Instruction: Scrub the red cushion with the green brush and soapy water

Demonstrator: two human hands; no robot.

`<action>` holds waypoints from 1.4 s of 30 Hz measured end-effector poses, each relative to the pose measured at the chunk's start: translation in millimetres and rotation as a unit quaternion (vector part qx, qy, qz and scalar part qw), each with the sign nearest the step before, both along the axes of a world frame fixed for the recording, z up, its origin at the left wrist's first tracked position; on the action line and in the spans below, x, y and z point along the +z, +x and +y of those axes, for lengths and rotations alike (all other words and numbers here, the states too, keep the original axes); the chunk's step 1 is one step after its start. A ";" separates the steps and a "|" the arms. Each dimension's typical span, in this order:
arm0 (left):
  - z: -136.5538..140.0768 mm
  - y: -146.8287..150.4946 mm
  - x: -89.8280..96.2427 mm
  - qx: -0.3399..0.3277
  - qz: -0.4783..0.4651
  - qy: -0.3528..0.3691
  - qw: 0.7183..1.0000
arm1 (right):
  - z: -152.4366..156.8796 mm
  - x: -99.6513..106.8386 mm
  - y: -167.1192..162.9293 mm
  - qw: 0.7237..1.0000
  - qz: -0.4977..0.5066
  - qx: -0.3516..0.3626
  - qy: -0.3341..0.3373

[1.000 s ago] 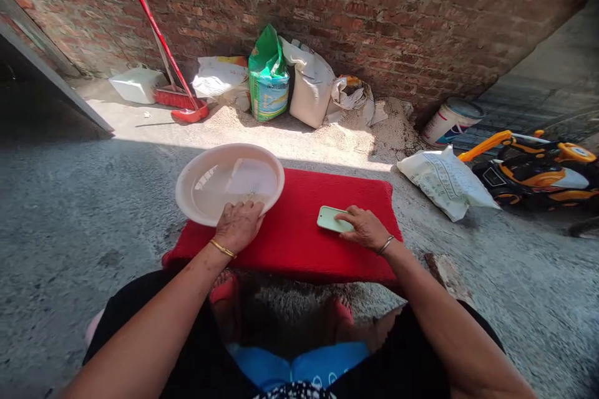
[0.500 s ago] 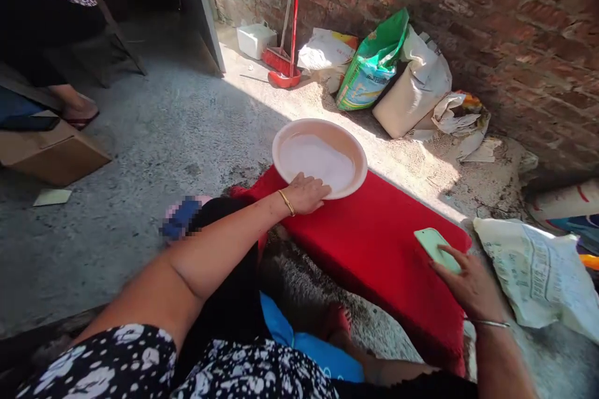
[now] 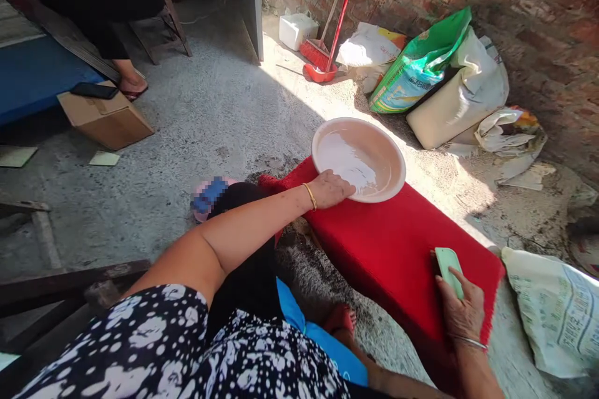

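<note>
A pale pink basin (image 3: 397,184) with whitish, rippled liquid stands on the far left part of a long red cloth (image 3: 374,249). My left hand (image 3: 331,189) lies over the basin's near rim, its fingers curled to the inside and a gold bangle on the wrist. On the right end of the cloth, my right hand (image 3: 465,308) is closed around a pale green oblong scrubbing brush (image 3: 448,262). The brush's flat back faces up; its underside is hidden against the cloth. The cloth drapes over a low support that I cannot make out.
Along the brick wall stand a red broom and dustpan (image 3: 321,72), a white box (image 3: 297,31) and several sacks (image 3: 407,84). Another sack (image 3: 552,312) lies at right. A seated person (image 3: 88,6) is at upper left, near a cardboard box (image 3: 105,118) with a phone on it.
My view has turned left, so the scene sits further right. The scrubbing brush has moved slightly nearer to me along the cloth. My left hand remains at the basin's rim.
</note>
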State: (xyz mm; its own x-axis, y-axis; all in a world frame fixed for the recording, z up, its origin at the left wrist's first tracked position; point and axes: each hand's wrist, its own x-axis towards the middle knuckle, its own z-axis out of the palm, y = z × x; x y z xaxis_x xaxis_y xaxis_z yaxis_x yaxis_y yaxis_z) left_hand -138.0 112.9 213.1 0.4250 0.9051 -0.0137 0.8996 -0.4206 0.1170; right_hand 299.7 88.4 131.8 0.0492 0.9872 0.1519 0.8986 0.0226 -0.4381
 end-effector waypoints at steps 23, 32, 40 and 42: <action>-18.3 -37.5 17.3 -0.046 0.057 -0.027 0.997 | 3.2 -13.9 -2.9 0.999 0.049 -0.004 0.015; -12.4 -0.9 17.1 -0.074 0.054 -0.026 0.995 | 14.0 17.4 -34.7 0.998 -0.014 0.058 0.015; -0.1 13.8 30.5 -0.033 0.006 -0.089 0.995 | -5.6 72.7 -208.3 0.936 -0.095 0.326 -0.094; 1.1 13.3 30.1 -0.028 -0.009 -0.090 0.996 | -5.7 74.7 -220.1 0.924 -0.113 0.340 -0.130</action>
